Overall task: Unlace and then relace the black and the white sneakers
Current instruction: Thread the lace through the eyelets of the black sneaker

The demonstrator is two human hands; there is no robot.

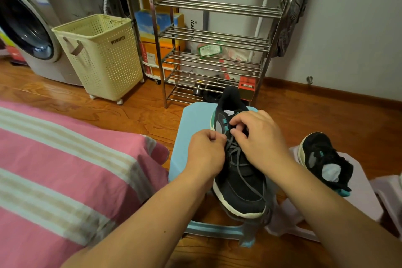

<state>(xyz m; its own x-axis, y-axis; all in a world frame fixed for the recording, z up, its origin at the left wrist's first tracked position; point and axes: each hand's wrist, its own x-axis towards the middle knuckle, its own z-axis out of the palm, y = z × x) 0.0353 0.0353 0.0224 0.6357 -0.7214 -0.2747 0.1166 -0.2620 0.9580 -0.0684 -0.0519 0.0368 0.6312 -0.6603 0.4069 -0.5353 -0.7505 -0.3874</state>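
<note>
Two hands meet over the black sneaker (238, 183), which I see lying toe toward me on the blue stool (195, 124). My left hand (205, 152) is curled, pinching the grey lace (236, 154) at its fingertips. My right hand (258, 137) pinches the same lace near the upper eyelets. Its mate, the second black sneaker (324, 159), sits on a pale stool (361, 191) to the right, well apart.

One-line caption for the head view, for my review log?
Both hands, left and right, pinch the grey lace of a black sneaker on a blue stool.
</note>
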